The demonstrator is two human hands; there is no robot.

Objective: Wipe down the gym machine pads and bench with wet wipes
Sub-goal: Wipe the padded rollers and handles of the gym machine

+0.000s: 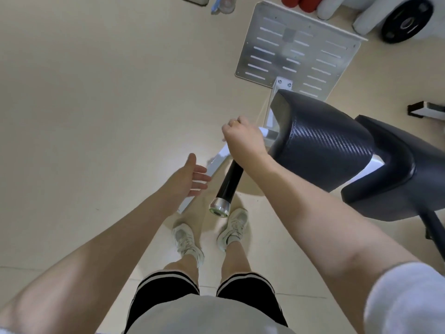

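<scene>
a person stood over a gym machine, looking down at two white sneakers [209,235] on the pale floor [96,104]. the left half of the frame was bare floor, open room up to the top edge, where a bottle [222,4] lay. the right half was crowded: two black pads, a front pad [320,141] with a woven texture at centre right and a larger rear pad [395,165] running off the right edge, above one slotted metal footplate [296,51] at upper centre. one weight plate [407,20] sat at the upper right corner.

the right hand [243,138], its grip clenched, was closed round the upper end of one black handle bar [228,182] with a silver end cap, just beside the front pad's left edge without clearly touching it. whether a wet wipe was held inside the fist could not be told. the left hand [192,174], grip released with fingers straight and spread, hung near the bar's lower part at centre frame, apart from it and well apart from both pads.
</scene>
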